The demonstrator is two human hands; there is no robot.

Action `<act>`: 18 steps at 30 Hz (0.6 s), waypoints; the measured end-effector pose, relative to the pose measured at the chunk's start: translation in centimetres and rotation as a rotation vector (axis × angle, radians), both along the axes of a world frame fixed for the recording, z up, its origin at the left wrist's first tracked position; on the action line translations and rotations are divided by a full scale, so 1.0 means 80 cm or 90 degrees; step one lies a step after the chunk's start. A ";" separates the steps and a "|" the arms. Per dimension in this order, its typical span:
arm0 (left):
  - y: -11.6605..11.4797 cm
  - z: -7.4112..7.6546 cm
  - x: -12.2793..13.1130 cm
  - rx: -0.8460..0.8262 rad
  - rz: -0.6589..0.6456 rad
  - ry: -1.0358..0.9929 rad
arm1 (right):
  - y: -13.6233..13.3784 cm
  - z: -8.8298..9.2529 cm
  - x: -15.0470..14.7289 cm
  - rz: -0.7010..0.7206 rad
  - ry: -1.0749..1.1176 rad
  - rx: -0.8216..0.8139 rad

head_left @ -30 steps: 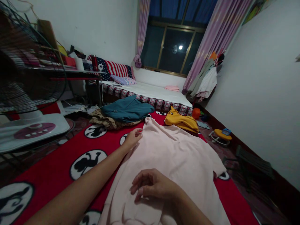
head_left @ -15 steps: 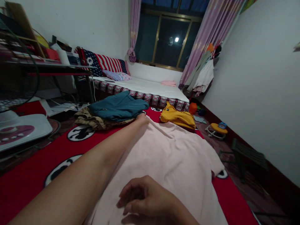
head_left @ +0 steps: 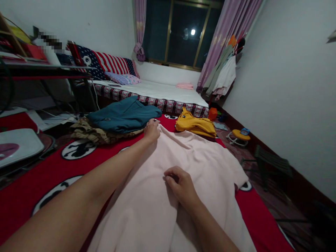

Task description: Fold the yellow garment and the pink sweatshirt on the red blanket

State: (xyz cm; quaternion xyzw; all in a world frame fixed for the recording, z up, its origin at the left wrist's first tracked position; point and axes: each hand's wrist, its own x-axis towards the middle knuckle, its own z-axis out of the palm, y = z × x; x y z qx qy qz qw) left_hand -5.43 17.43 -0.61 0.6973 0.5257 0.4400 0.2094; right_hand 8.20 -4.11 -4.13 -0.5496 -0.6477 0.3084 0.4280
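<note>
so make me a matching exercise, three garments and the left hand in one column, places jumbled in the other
1. pink shirt
2. teal garment
3. yellow garment
4. left hand

A. on top of a brown patterned cloth
B. at the pink shirt's far left corner
C. spread out below the right hand
D. just beyond the pink shirt's neckline

Pairs: 1-C, 2-A, 3-D, 4-B
</note>
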 end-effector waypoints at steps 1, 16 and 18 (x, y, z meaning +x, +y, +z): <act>-0.015 -0.005 0.006 0.034 -0.029 0.043 | 0.000 -0.002 0.000 -0.003 0.000 -0.003; -0.086 -0.063 0.022 0.005 -0.014 0.290 | 0.148 0.033 0.109 -0.283 -0.181 0.023; -0.086 -0.064 0.023 0.007 -0.011 0.281 | 0.190 0.037 0.136 -0.334 -0.255 0.037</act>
